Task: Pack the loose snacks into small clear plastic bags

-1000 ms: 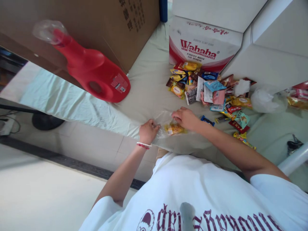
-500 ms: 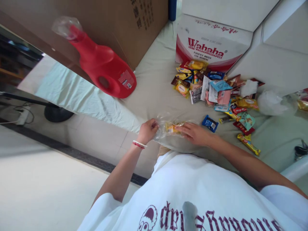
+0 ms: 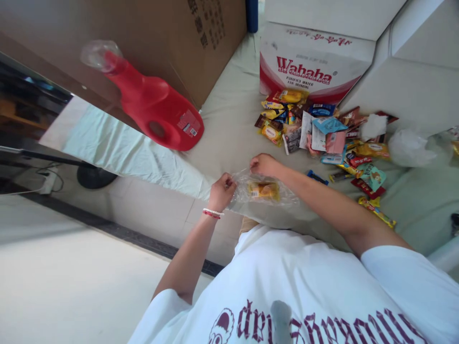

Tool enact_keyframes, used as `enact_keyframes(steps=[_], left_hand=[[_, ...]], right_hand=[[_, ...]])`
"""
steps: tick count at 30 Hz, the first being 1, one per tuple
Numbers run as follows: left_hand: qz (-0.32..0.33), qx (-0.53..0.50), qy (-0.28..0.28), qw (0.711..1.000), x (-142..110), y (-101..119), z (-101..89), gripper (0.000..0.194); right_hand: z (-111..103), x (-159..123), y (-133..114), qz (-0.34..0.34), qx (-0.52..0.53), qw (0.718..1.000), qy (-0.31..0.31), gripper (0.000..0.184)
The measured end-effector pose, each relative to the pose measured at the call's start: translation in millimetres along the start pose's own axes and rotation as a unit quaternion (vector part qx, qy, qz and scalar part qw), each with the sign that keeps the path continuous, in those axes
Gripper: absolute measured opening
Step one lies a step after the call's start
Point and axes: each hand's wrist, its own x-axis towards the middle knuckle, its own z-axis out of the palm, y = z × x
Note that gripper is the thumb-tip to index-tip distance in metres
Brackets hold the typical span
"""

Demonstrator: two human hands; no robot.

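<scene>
A clear plastic bag [image 3: 242, 193] lies at the near edge of the cloth-covered surface, with a yellow wrapped snack [image 3: 264, 190] inside it. My left hand [image 3: 221, 192], wearing a white and a red bracelet, pinches the bag at its left end. At the bag's upper edge, my right hand [image 3: 266, 165] has its fingers closed on the thin plastic. Beyond my right forearm lies a small blue wrapped snack [image 3: 317, 177], partly hidden by the arm.
Several packaged snacks [image 3: 324, 126] are heaped before a white Wahaha box [image 3: 304, 62]. A crumpled white plastic bag [image 3: 409, 147] sits right of them. A red bottle [image 3: 161, 110] with plastic over its top stands by a large brown carton [image 3: 143, 33] at the left.
My right hand first slid right over the snack in the bag, then moved back up and left to the bag's upper edge. My left hand keeps its hold; the view has shifted slightly.
</scene>
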Motion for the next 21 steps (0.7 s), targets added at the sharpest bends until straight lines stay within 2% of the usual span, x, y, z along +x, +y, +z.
enact_keyframes(steps=[3, 6, 8, 11, 13, 15, 17, 19, 21], left_hand=[[-0.003, 0.036, 0.014, 0.999, 2.9, 1.9, -0.1, 0.015], [-0.009, 0.044, 0.021, 0.999, 5.2, 5.2, 0.8, 0.012], [-0.021, 0.038, 0.019, 0.999, 6.3, 7.1, 2.0, 0.011], [-0.034, 0.031, 0.016, 0.999, 7.1, 7.7, 3.4, 0.01], [-0.047, 0.002, 0.016, 0.999, 6.1, 7.2, 2.6, 0.011], [-0.078, -0.087, 0.012, 0.993, 2.8, 8.1, -0.6, 0.012], [-0.126, -0.217, -0.02, 0.968, -3.3, 12.4, -4.8, 0.013], [-0.164, -0.337, -0.059, 0.925, -11.5, 20.9, -6.6, 0.016], [-0.173, -0.423, -0.079, 0.886, -19.7, 31.9, -2.5, 0.024]], right_hand=[[-0.9, -13.2, -1.3, -0.082, -0.013, 0.996, 0.041, 0.02], [3.7, -46.4, -9.2, -0.16, -0.12, 0.975, 0.092, 0.025], [14.1, -71.8, -17.8, -0.173, -0.191, 0.962, 0.089, 0.028], [39.1, -100.8, -27.5, -0.181, -0.259, 0.948, 0.051, 0.031], [56.9, -109.7, -28.8, -0.189, -0.284, 0.939, 0.037, 0.036], [72.0, -111.5, -26.6, -0.193, -0.296, 0.934, 0.042, 0.04], [83.4, -109.4, -23.1, -0.194, -0.301, 0.932, 0.055, 0.043], [91.8, -106.6, -19.5, -0.197, -0.291, 0.934, 0.067, 0.043], [97.4, -105.7, -15.2, -0.202, -0.256, 0.942, 0.08, 0.042]])
